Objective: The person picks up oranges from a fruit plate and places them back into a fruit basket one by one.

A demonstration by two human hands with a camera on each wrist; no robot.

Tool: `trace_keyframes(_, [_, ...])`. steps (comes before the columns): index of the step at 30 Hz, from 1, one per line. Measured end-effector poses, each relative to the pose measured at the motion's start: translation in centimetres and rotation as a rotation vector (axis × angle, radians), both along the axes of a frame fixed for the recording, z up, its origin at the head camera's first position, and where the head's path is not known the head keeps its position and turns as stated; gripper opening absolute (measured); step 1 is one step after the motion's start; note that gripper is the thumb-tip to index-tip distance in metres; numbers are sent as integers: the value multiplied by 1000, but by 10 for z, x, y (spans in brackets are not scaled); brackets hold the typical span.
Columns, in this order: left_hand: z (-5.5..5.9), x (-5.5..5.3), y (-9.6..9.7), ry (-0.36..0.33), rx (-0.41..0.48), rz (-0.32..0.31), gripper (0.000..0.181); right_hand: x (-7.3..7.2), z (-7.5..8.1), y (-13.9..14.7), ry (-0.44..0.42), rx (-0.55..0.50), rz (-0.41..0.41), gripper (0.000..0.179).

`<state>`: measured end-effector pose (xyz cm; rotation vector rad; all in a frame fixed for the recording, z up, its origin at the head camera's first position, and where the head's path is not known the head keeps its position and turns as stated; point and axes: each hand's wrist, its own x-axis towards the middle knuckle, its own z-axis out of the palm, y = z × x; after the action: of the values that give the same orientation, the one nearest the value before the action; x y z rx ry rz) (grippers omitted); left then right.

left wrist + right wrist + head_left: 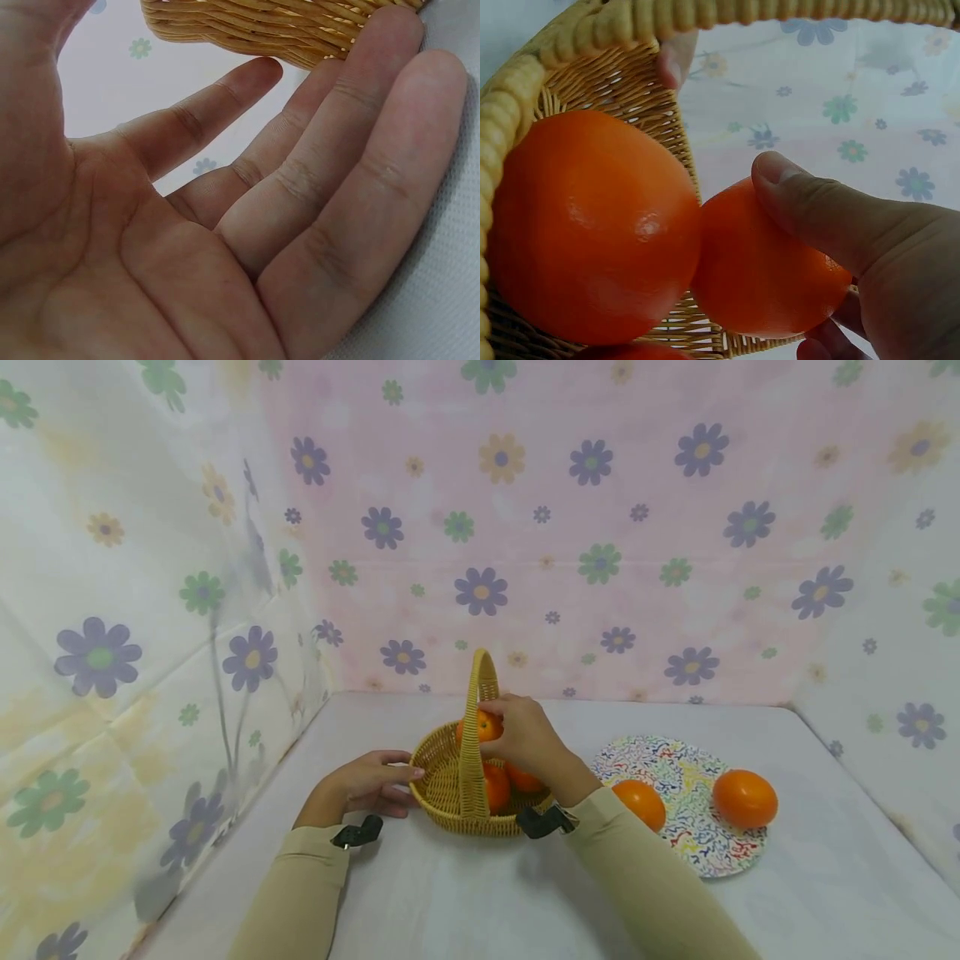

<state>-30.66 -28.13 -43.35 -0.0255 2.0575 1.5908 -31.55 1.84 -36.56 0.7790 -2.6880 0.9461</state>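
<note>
A wicker basket [442,814] with a tall arched handle [474,752] stands on the table. My right hand [528,735] pinches an orange [765,277] between thumb and fingers, at the basket's far side behind the handle. Two more oranges lie in the right part of the basket; in the right wrist view a large orange [592,225] touches the held one. My left hand [371,781] rests against the basket's left side, its thumb at the rim. In the left wrist view its fingers [300,172] stretch out, touching the outer weave.
Right of the basket lies a round plate [705,852] with coloured squiggles. Two oranges sit on it, one near orange [641,803] partly behind my right sleeve and another orange [745,799] at the right. Flower-printed cloth [540,568] walls the white table on three sides.
</note>
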Motion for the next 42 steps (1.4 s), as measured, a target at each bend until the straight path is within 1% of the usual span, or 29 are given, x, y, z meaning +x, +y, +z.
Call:
trace_keyframes(4, [0, -1, 0, 3, 0, -3, 78, -4, -5, -4, 9, 35, -16, 62])
trace_keyframes(8, [-1, -1, -1, 5, 0, -1, 79, -6, -8, -5, 3, 35, -26, 63])
trace_keyframes(14, [-3, -2, -1, 6, 9, 1, 79, -6, -12, -4, -66, 15, -44, 58])
trace_keyframes(17, [-3, -2, -1, 10, 13, -1, 78, -5, -15, -4, -103, 20, -48, 55])
trace_keyframes(20, [-3, -1, -1, 13, 12, -6, 77, -5, -17, -4, -121, 33, -52, 54])
trace_keyframes(27, [-2, 0, 0, 12, 11, -6, 74, -6, -20, -5, -112, 70, -64, 56])
trace_keyframes(32, [-3, 0, 0, 11, 11, 3, 77, -8, -25, -6, -133, 84, -78, 59])
trace_keyframes(35, [-3, 0, 0, 10, 12, 3, 79, -10, -27, -7, -127, 97, -83, 60])
trace_keyframes(42, [-3, -1, -1, 10, 6, -1, 79, -11, -28, -9, -128, 116, -72, 58])
